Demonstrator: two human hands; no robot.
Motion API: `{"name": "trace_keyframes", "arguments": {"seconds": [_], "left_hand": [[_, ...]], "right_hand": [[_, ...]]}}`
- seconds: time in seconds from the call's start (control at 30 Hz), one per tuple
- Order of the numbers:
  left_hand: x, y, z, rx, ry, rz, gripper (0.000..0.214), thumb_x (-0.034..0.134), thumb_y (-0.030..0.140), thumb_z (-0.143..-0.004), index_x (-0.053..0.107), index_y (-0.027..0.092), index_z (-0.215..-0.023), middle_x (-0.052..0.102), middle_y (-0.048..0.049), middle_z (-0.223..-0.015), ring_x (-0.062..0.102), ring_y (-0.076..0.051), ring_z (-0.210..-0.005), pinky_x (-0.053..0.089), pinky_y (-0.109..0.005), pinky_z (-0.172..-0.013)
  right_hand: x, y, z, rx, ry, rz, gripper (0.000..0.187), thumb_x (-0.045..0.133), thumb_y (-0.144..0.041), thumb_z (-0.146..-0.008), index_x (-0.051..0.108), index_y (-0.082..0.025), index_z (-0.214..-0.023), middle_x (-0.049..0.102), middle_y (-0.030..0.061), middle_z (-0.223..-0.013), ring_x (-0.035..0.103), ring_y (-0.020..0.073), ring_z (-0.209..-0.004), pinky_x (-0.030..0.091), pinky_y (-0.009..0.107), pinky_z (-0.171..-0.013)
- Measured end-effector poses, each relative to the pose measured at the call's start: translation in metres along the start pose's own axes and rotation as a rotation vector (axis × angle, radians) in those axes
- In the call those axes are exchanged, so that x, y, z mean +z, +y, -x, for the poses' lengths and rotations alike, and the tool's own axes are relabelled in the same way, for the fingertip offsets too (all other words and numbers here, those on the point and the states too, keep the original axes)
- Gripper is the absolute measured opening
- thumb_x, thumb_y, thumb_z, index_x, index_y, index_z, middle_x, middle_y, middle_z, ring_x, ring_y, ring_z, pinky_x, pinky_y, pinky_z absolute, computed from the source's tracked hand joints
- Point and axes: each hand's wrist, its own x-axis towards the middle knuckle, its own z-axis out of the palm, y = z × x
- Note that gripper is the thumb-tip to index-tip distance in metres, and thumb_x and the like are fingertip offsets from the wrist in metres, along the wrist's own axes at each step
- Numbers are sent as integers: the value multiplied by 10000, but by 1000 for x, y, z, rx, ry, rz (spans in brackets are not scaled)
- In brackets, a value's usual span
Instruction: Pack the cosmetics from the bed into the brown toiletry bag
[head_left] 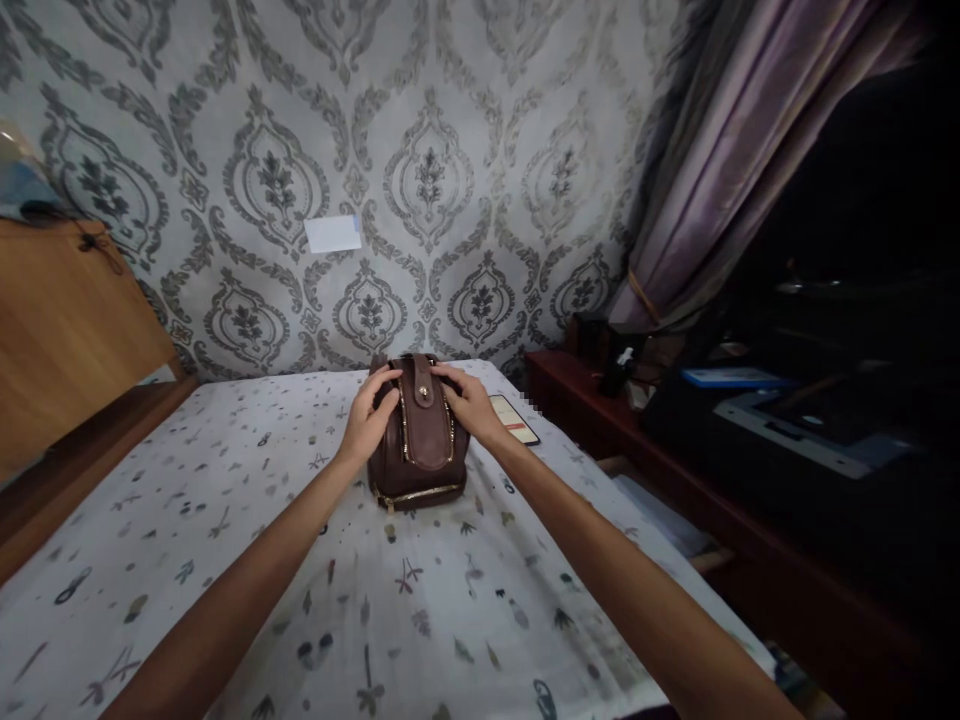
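A small brown leather bag (420, 450) with gold zips and a flap strap stands upright on the bed's patterned white sheet (225, 480). My left hand (369, 415) grips the bag's upper left side, fingers curled over its top edge. My right hand (469, 400) holds the upper right side, fingers wrapped over the top near the strap. Both arms reach forward across the sheet.
A phone (514, 418) lies on the sheet just right of the bag. A wooden headboard (67, 330) stands at the left. Right of the bed are a dark wooden bench (600, 410) with small items, a curtain (720, 170) and a dim desk. Patterned wallpaper is behind.
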Motion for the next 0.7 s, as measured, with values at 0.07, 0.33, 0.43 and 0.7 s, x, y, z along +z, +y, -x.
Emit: {"name": "trace_keyframes", "arguments": {"seconds": [0.07, 0.33, 0.43, 0.7], "left_hand": [[1, 7, 14, 12, 15, -49, 317, 506, 351, -945, 642, 225, -1203, 535, -89, -1448, 421, -248, -1400, 265, -385, -1186], [14, 13, 51, 168, -11, -417, 434, 468, 418, -974, 482, 235, -1368, 350, -141, -1564, 278, -278, -1479, 250, -510, -1200], [17, 10, 52, 190, 12, -445, 439, 457, 400, -980, 459, 238, -1388, 356, -142, -1556, 295, -277, -1473, 272, -506, -1196], [28, 1, 52, 222, 40, -451, 501, 456, 356, -984, 380, 206, -1455, 367, -169, -1554, 291, -286, -1476, 257, -518, -1202]], "right_hand": [[0, -2, 6, -11, 20, 23, 306, 570, -252, -852, 744, -258, -1104, 673, 53, -1301, 541, 242, -1301, 319, 424, -1156], [5, -6, 25, 5, 115, 18, 408, 509, -501, -926, 710, -268, -1194, 584, 56, -1425, 489, 250, -1358, 284, 453, -1186], [11, -6, 31, 17, 156, 33, 461, 482, -527, -939, 683, -242, -1239, 571, 80, -1436, 481, 246, -1366, 279, 453, -1192], [27, -4, 44, 37, 210, 109, 531, 462, -514, -958, 561, -226, -1394, 498, 89, -1500, 416, 239, -1414, 266, 454, -1205]]}}
